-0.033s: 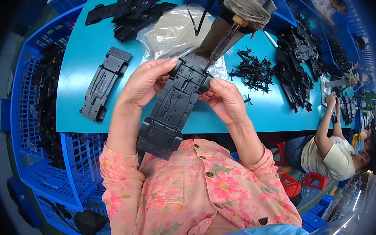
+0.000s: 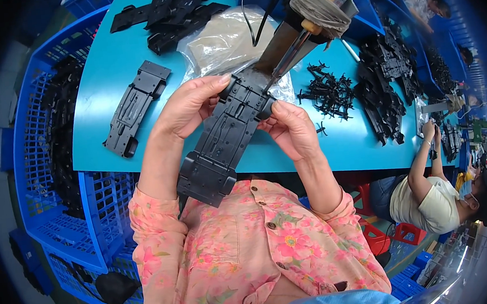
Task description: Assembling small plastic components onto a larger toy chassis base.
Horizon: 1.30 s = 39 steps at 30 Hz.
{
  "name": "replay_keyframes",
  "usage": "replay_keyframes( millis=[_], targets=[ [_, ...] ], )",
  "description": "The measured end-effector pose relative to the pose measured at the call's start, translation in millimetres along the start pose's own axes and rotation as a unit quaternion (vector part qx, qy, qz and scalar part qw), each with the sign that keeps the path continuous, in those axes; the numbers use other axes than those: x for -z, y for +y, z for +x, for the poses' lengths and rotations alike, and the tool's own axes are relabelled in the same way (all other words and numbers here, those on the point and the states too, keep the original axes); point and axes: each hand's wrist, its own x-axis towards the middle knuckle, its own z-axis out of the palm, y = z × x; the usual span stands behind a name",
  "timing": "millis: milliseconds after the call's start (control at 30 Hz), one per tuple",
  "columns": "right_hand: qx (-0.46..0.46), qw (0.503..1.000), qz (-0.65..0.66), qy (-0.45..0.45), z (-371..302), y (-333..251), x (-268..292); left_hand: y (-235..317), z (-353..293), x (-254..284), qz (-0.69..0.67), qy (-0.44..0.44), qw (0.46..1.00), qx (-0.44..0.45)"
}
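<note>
Between my two hands is a black plastic toy-car chassis [image 2: 222, 133], tilted, with its far end up against a soldering iron [image 2: 290, 55]. My left hand [image 2: 194, 104] grips the chassis by its far left edge, thumb on top. At the far right corner, my right hand [image 2: 292, 130] pinches it beside a wheel arch. The iron slants down from a stand wrapped in grey cloth, and its tip meets or hovers just over the chassis near my right thumb; contact cannot be made out. Another chassis [image 2: 137, 109] lies on the table to the left.
Small black parts [image 2: 330, 91] lie heaped on the blue-green table [image 2: 95, 115], with piled chassis [image 2: 386, 106] farther right and more [image 2: 170, 15] at the back. A clear plastic bag [image 2: 229, 39] lies behind my hands. Blue crates [image 2: 91, 221] flank my left; a co-worker [image 2: 430, 200] sits right.
</note>
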Motion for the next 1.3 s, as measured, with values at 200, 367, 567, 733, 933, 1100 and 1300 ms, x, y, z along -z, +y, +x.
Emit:
replay_keyframes(
  millis=[200, 367, 567, 733, 933, 1100, 1300],
  targets=[
    [0.003, 1.0, -0.005, 0.009, -1.1, -0.9, -1.3, -1.1, 0.8, 0.7, 0.003, -0.006, 1.0, 0.0],
    [0.003, 1.0, -0.004, 0.005, -0.6, -1.3, -0.3, -0.5, 0.6, -0.9, -0.005, -0.001, 1.0, -0.001],
    [-0.001, 1.0, 0.014, -0.019, 2.5, 0.4, 4.3, -0.3, -0.7, -0.9, -0.006, 0.01, 1.0, -0.003],
    [-0.015, 1.0, 0.027, 0.008, 2.3, 0.9, 4.4, -4.9, 3.4, 2.9, -0.006, -0.003, 1.0, 0.002],
    [-0.011, 1.0, 0.026, -0.009, 2.0, -0.3, 3.6, -1.2, 1.1, 0.0, 0.002, 0.011, 1.0, 0.002],
    [-0.008, 1.0, 0.011, 0.008, 0.7, -2.3, 0.0, -0.7, 0.3, -1.5, 0.0, 0.0, 1.0, -0.004],
    [-0.009, 1.0, 0.017, 0.001, 0.4, -1.5, 2.0, 0.5, -1.2, -2.4, 0.0, 0.002, 1.0, -0.006]
  ],
)
